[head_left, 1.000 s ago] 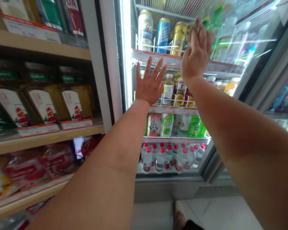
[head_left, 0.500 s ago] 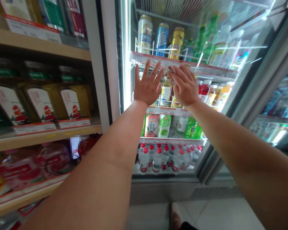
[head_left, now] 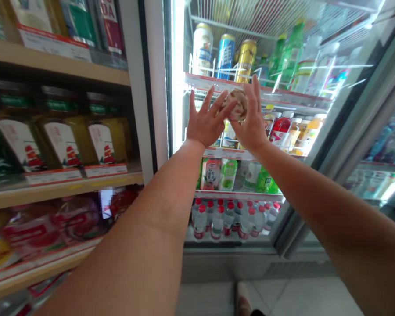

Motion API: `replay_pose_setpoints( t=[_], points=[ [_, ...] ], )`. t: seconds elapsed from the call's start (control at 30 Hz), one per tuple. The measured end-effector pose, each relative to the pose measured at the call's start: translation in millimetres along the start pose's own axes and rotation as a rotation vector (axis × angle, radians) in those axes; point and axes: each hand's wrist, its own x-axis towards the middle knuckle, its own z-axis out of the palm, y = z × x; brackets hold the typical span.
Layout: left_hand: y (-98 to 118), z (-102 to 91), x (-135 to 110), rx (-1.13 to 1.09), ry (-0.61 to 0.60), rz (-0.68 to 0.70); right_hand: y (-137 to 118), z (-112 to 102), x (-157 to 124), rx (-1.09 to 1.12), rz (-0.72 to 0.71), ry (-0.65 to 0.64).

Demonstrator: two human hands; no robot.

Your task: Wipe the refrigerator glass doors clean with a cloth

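Note:
My left hand [head_left: 204, 120] has its fingers spread in front of the lit drinks fridge, seemingly flat against its glass door [head_left: 340, 94]. Its index finger reaches the edge of a crumpled, pale brownish cloth [head_left: 237, 104]. My right hand [head_left: 253, 125] has the cloth between its thumb and fingers, with the fingers pointing upward. Behind both hands, partly covered by them, are the fridge shelves with bottles. Whether the left finger grips the cloth or only touches it is unclear.
Cans [head_left: 225, 57] and green bottles [head_left: 291, 55] stand on the upper fridge shelf. Red-capped water bottles [head_left: 217, 221] fill the bottom. A wooden shelf [head_left: 62, 186] with large oil-like bottles [head_left: 66, 131] is at left. A grey door frame [head_left: 332, 145] slants at right.
My right hand has turned, its fingers now upright and more apart, and the cloth shows more openly between the hands. My left index finger has moved right to the cloth. The view has shifted slightly.

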Motion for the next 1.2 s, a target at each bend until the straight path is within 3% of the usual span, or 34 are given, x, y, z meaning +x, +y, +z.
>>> replay_pose_setpoints(
  t=[0.13,0.23,0.4,0.6,0.77,0.87,1.0,1.1,1.2],
  points=[
    [-5,8.1,3,0.012,0.011,0.015,30,-10,-17,-0.08,-0.048,-0.061],
    [-1,-0.4,0,-0.006,0.0,-0.001,42,-11,-37,-0.103,-0.051,-0.097],
    [5,-18.9,-7,-0.021,0.02,0.024,42,-5,-49,-0.142,-0.036,-0.037],
    [6,-18.1,-8,-0.029,0.054,0.001,43,-4,-48,-0.145,-0.04,-0.028],
    [11,-30.2,16,-0.042,-0.029,0.072,44,-3,-48,-0.118,-0.033,-0.035],
    [13,-37.1,31,-0.07,-0.008,0.109,41,-3,-48,-0.121,-0.023,-0.033],
    [21,-26.8,11,-0.106,0.036,0.073,36,-6,-46,-0.147,-0.005,-0.058],
    [21,-13.5,-13,-0.135,-0.015,0.161,35,-8,-44,-0.174,0.006,-0.077],
    [10,-7.3,-2,-0.166,-0.056,0.22,35,-7,-44,-0.18,0.012,-0.105]
  ],
)
